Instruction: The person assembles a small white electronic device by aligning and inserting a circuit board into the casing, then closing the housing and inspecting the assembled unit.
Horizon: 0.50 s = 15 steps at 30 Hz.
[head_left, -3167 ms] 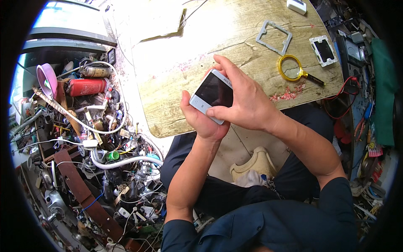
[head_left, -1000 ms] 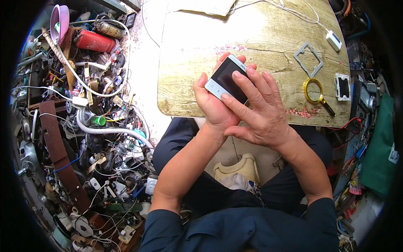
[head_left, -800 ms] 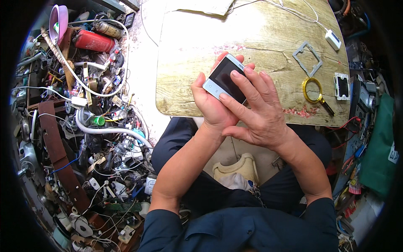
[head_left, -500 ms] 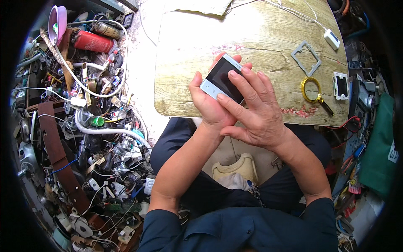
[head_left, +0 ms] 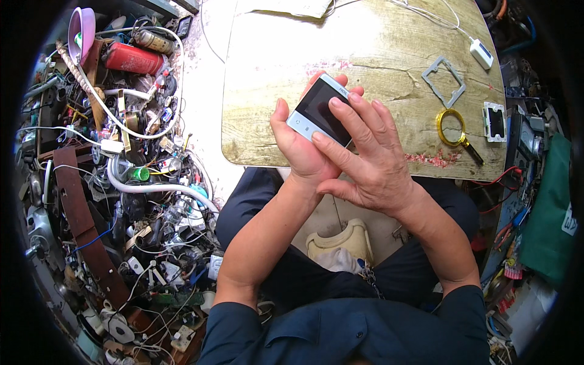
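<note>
A flat, rectangular device [head_left: 318, 108] with a dark screen and a silver-white edge lies tilted in my left hand [head_left: 302, 153]. The left thumb stands along its near left side, and fingertips show past its far edge. My right hand [head_left: 376, 167] reaches over the device from the right, its fingers stretched out. Its fingertips rest on or just above the screen and the lower band, hiding the device's right side. Both hands are over the near edge of a wood-grain table [head_left: 267, 131], with the wrists close together.
A yellow magnifying glass [head_left: 451, 129], a grey square frame [head_left: 444, 82], a white-framed module [head_left: 494, 122] and a small white cabled device [head_left: 481, 55] lie on the table's right. Piled parts, cables and a red cylinder [head_left: 132, 58] crowd the left. A green cloth [head_left: 547, 207] hangs right.
</note>
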Each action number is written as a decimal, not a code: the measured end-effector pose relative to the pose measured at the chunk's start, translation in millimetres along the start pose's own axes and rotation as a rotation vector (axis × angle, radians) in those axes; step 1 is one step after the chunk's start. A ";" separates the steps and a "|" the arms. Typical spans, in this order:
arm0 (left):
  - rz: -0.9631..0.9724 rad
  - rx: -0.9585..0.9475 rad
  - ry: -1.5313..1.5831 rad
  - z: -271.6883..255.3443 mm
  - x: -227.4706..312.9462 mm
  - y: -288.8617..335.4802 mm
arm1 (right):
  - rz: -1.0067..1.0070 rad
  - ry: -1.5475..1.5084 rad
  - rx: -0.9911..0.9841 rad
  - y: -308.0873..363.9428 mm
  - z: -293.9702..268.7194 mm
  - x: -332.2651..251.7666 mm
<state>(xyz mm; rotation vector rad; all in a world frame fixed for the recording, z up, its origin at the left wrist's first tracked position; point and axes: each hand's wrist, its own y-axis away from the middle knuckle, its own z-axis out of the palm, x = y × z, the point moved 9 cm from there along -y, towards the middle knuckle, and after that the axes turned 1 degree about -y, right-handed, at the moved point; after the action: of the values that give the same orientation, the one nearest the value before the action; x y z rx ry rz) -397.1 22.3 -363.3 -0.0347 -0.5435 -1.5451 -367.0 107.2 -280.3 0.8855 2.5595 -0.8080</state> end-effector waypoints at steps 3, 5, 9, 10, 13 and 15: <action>-0.003 -0.002 0.003 1.4 -0.2 -0.9 | -0.001 0.000 -0.006 0.0 -0.2 0.8; 0.000 0.000 0.002 1.3 -0.5 -1.1 | -0.004 0.005 -0.008 0.2 -0.3 1.0; 0.020 -0.011 0.024 4.0 2.5 -0.5 | -0.013 0.008 -0.003 2.2 0.4 2.2; 0.019 -0.023 0.039 3.9 3.1 -0.9 | -0.013 0.005 0.000 3.2 0.8 2.8; 0.023 -0.046 0.055 4.6 6.5 -0.6 | -0.035 -0.003 0.044 3.7 -2.2 0.7; 0.021 -0.055 0.038 6.4 5.6 -1.2 | -0.036 0.035 0.010 2.8 0.4 0.0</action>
<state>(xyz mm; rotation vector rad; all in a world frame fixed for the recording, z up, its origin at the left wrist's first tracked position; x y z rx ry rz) -400.7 19.3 -356.0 -0.0523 -0.4693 -1.5366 -365.1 108.8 -281.7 0.8667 2.6105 -0.8238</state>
